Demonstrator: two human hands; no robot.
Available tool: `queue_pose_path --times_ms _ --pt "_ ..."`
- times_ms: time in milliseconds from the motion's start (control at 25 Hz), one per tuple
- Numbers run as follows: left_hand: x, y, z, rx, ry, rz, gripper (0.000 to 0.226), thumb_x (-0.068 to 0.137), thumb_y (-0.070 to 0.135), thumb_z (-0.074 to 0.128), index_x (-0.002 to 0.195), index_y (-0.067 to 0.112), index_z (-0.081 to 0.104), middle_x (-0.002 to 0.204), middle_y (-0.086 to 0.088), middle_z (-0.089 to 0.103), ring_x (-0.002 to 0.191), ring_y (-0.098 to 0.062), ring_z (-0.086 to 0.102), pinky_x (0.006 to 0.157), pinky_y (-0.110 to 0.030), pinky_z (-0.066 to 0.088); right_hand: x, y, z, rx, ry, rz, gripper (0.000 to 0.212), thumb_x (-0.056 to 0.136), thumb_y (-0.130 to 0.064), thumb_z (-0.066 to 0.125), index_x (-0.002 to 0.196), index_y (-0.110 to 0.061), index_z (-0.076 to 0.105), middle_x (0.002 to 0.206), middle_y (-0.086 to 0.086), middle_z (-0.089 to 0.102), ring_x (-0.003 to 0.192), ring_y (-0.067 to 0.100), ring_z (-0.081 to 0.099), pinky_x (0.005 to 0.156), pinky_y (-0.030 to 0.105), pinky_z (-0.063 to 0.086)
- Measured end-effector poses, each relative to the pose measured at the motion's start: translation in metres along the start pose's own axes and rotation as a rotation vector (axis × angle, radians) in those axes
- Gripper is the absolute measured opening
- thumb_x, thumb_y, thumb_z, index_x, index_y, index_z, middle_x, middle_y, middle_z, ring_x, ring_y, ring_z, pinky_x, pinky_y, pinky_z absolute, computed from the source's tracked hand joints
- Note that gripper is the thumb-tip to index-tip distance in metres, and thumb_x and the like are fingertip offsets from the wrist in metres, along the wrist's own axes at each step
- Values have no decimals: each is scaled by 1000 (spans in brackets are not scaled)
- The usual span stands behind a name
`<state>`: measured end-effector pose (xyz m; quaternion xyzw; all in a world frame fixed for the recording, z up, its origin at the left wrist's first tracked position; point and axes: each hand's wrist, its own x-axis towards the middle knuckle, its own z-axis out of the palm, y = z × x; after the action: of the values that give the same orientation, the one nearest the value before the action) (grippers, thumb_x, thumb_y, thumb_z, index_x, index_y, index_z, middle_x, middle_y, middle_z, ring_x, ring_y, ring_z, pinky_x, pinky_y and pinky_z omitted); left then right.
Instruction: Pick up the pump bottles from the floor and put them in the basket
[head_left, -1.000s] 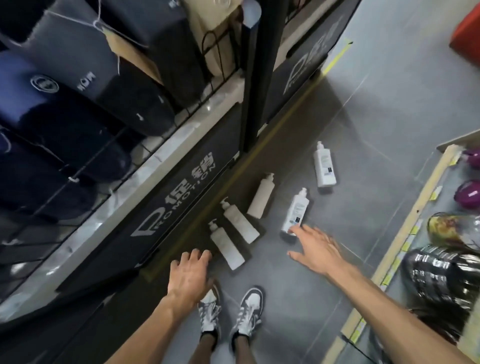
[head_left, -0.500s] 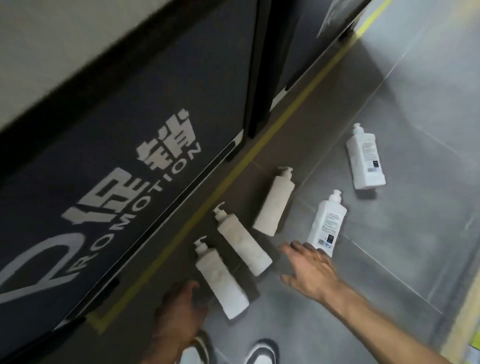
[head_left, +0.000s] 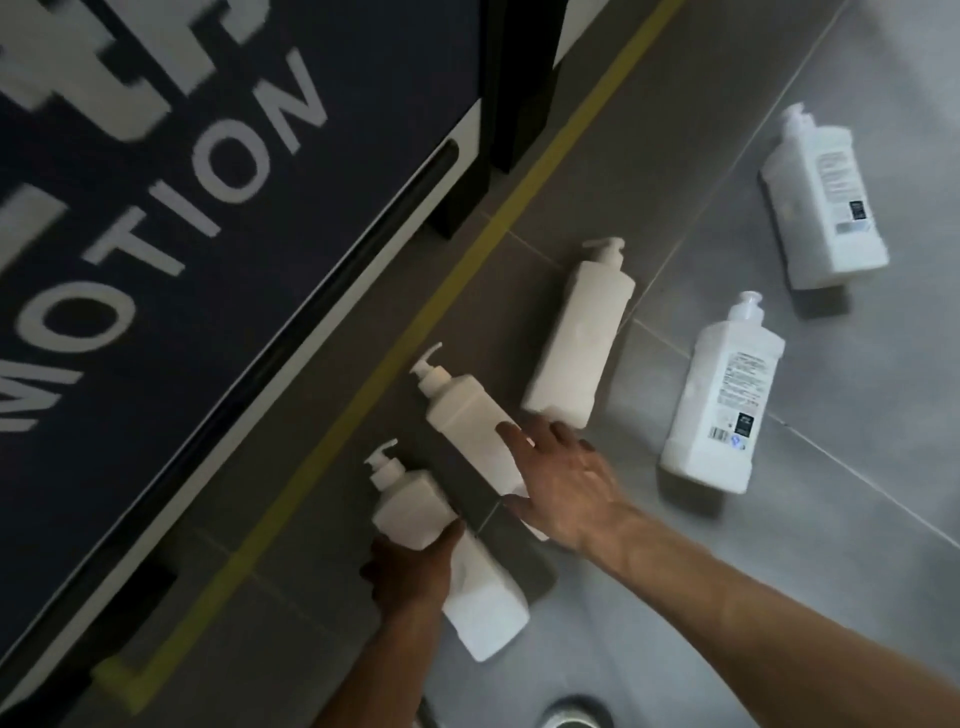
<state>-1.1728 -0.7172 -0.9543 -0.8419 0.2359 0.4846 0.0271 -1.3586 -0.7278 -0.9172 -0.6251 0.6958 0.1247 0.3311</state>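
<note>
Progress was slight: all five pump bottles lay on the floor, and no basket was in view. The left hand gripped the nearest bottle. The right hand, fingers spread, touched the second bottle. Three lay beyond it.

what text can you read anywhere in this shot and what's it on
"MOTION": white capitals on the dark display panel, its start cut off by the frame edge.
White shapes above it on that panel: blurred and cropped, unreadable.
Back label of the near labelled bottle: fine print and barcode, too small.
Back label of the far labelled bottle: too small.
Nearest plain bottle, middle plain bottle, far plain bottle: no text visible.
</note>
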Motion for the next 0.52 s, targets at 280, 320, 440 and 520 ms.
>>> queue_pose_path --times_ms 280,320,440,520 --pt "30 2 39 -322 114 -97 132 56 30 97 155 12 11 147 -28 34 134 -48 38 109 -62 35 49 -31 38 283 94 251 104 82 -42 79 157 -24 10 150 7 37 136 34 42 106 50 44" --pt "30 1 39 -301 118 -90 129 57 30 97 154 10 14 145 -28 37 132 -48 40 109 -62 36 51 -33 39 285 105 273 104 81 -42 80 156 -23 10 148 7 38 133 35 45 103 50 45" --pt "25 -1 30 -232 129 -76 115 64 31 93 151 7 21 143 -26 43 130 -47 44 106 -57 36 51 -34 37 262 115 296 102 79 -45 80 153 -23 14 144 6 45 124 34 54 97 46 50" --pt "19 1 19 -218 120 -42 108 68 30 91 150 7 25 141 -25 46 128 -46 46 105 -55 37 40 -32 30 261 139 303 96 79 -43 79 151 -24 18 144 3 47 123 32 57 97 45 50"
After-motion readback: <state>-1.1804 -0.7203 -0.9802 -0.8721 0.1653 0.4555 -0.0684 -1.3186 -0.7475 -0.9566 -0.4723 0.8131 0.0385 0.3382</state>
